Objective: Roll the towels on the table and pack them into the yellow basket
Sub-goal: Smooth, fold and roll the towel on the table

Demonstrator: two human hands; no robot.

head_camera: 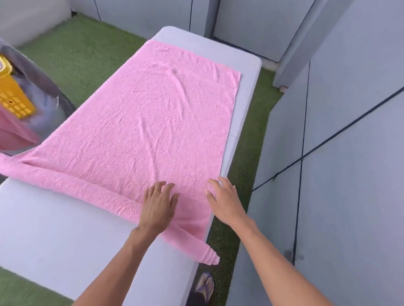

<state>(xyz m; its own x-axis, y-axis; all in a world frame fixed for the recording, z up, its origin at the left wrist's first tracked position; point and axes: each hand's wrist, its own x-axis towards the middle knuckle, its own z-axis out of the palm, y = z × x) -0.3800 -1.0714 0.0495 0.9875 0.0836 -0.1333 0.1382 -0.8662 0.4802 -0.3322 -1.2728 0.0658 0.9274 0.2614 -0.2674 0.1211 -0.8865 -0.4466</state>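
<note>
A pink towel (151,118) lies spread along the white table (42,227). Its near edge is rolled into a thin tube that runs from the table's left edge to the near right edge, where the end sticks out past the table. My left hand (158,207) lies flat on the roll with straight fingers. My right hand (224,200) rests flat on the towel's right corner, fingers spread. The yellow basket (10,91) stands at the far left, partly hidden by grey and pink towels.
Grey cloth (44,92) and another pink towel (7,130) hang at the left by the basket. Green turf (80,50) covers the floor around the table. Grey walls (360,113) stand close on the right. My foot in a sandal (205,287) is beside the table.
</note>
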